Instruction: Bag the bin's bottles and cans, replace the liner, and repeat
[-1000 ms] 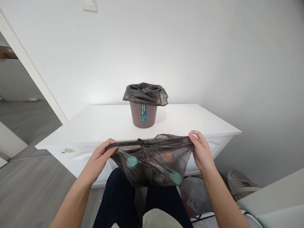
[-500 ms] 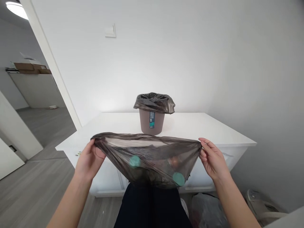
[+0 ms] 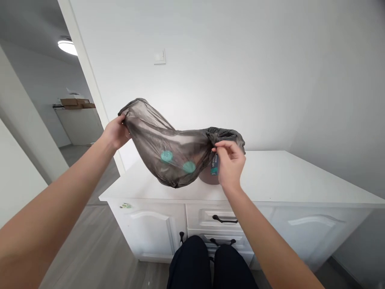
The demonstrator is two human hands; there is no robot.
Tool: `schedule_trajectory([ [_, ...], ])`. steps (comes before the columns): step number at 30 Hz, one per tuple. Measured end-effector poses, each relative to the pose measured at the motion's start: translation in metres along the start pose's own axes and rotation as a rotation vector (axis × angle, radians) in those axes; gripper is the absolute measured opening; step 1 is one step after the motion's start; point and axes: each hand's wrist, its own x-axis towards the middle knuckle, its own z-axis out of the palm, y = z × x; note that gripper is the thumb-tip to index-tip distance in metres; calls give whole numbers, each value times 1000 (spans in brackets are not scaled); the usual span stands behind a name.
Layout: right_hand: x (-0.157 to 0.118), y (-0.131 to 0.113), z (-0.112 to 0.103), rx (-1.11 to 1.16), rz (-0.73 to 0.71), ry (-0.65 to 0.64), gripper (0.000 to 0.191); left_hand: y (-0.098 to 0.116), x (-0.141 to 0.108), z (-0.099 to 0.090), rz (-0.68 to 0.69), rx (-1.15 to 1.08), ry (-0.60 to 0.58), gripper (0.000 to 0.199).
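A thin, see-through dark plastic bag (image 3: 168,156) hangs above the left part of the white cabinet top, with two round green items showing through its lower part. My left hand (image 3: 116,132) pinches its upper left corner. At the other end, my right hand (image 3: 230,160) pinches the gathered right edge. Just behind the bag and my right hand stands a brownish bin (image 3: 209,176), partly hidden, with a dark label. A dark liner (image 3: 230,134) is folded over the bin's rim.
The white cabinet (image 3: 285,176) has black handles and stands against a wall with a light switch (image 3: 160,57). On the left, a doorway shows another room with cardboard boxes (image 3: 72,102). My knees are below the drawers.
The bag has been lifted from in front of the cabinet to above its top, tilted with its left end higher. My hands are closer together, and the view has shifted left and up.
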Motion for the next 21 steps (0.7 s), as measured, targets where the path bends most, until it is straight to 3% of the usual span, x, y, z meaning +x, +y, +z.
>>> schedule_trajectory([
  [4,-35,33,5,-169,-39,-55,9,-23,7,-21,-54,6,47,12],
  [10,-82,71,-34,-432,-7,-266,14,-79,-20,-78,-4,212,-70,15],
  [14,-95,79,-66,-512,38,-376,16,-93,-56,-116,13,422,-136,12],
  [17,-96,76,-86,-506,96,-359,16,-94,-96,-137,72,602,-264,17],
  [21,-83,74,-92,-736,139,-418,46,-94,-147,-145,82,759,-401,26],
])
